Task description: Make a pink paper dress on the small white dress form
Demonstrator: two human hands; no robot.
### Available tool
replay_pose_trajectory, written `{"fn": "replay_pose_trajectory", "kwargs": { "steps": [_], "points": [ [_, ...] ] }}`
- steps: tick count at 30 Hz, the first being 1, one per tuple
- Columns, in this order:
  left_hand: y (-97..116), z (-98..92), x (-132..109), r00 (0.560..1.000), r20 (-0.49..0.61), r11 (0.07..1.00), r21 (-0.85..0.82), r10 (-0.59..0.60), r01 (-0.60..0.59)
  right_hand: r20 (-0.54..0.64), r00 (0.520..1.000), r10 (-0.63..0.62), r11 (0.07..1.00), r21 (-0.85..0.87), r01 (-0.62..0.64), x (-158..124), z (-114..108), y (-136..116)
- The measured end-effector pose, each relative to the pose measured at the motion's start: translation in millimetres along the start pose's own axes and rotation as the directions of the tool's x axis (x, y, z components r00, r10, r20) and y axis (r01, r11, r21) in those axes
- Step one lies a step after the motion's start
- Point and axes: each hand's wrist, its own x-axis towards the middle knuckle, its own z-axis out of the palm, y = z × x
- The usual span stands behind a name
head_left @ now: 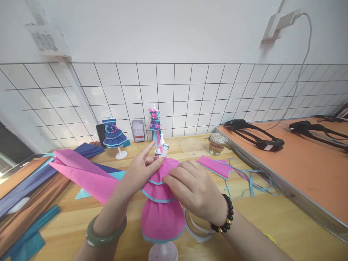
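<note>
A small white dress form point(162, 150) stands upright on a round base in front of me. It wears a tiered pink skirt point(163, 217) edged with light blue trim. My left hand point(143, 165) is at the waist on the left, its thumb pressing the pink fabric and its index finger stretched up beside the form. My right hand point(194, 188) has its fingers bent together on the right side of the upper tier, pinching the pink cloth. The right fingertips are partly hidden behind the hand.
Two dressed mini forms, one in a blue dress point(114, 134) and one in blue and pink point(154, 125), stand by the wall. Pink paper-like sheets point(84, 170) lie left. A glass point(218, 144), blue strips point(252, 181) and a white tape roll point(198, 232) are right, beside an orange-topped surface point(293, 163).
</note>
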Motion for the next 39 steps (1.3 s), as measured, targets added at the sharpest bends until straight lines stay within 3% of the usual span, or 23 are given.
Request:
{"fn": "replay_pose_trajectory", "kwargs": {
  "steps": [4,9,12,14,16,18,22,25,28,31,34,36,39],
  "points": [
    [2.5,-2.3,-0.7,1.000,-0.017,1.000,-0.019,0.004,-0.004,-0.031,0.997,-0.077,0.997,0.022,0.077,-0.5,0.1,-0.5],
    [6.0,-4.8,0.5,1.000,-0.017,1.000,-0.021,0.018,-0.018,-0.060,0.996,-0.068,0.994,0.083,0.073,-1.3,3.1,0.0],
    [4.6,-8.5,0.4,0.999,0.026,0.998,-0.057,0.030,-0.029,-0.113,0.993,0.043,0.958,0.288,-0.009,-2.4,1.8,2.6],
    [2.5,-11.7,-1.1,0.996,0.075,0.996,-0.084,0.044,-0.038,-0.120,0.971,0.205,0.891,0.433,-0.134,-3.3,-0.2,6.1],
    [0.3,-14.4,-3.2,0.988,0.141,0.994,-0.102,0.058,-0.044,-0.063,0.914,0.401,0.792,0.524,-0.311,-4.1,-1.2,11.0],
    [-1.6,-16.0,-5.3,0.975,0.212,0.993,-0.115,0.065,-0.041,0.088,0.836,0.541,0.651,0.585,-0.483,-4.7,-0.4,16.4],
    [-3.2,-15.8,-7.6,0.957,0.284,0.993,-0.116,0.064,-0.032,0.473,0.711,0.520,0.344,0.646,-0.681,-5.6,4.1,25.5],
    [-2.8,-14.9,-7.9,0.958,0.277,0.995,-0.088,0.067,-0.044,0.574,0.651,0.497,0.253,0.622,-0.741,-6.4,5.2,29.5],
    [-3.3,-15.4,-7.6,0.952,0.301,0.998,-0.049,0.052,-0.039,0.636,0.637,0.436,0.197,0.623,-0.757,-6.8,3.2,30.9],
    [-6.4,-16.7,-7.1,0.942,0.335,1.000,-0.003,0.030,-0.031,0.687,0.637,0.349,0.079,0.656,-0.750,-6.4,1.2,30.0],
    [-11.3,-16.9,-6.2,0.932,0.360,1.000,0.000,0.027,-0.028,0.717,0.609,0.340,-0.037,0.657,-0.753,-6.0,1.6,27.8],
    [-14.4,-16.0,-5.3,0.928,0.372,1.000,-0.015,0.031,-0.028,0.720,0.595,0.357,-0.056,0.653,-0.756,-6.2,3.2,26.2],
    [-16.4,-13.5,-4.3,0.927,0.373,0.999,-0.032,0.046,-0.037,0.691,0.602,0.400,0.012,0.652,-0.758,-7.1,5.8,24.4]
  ]
}}
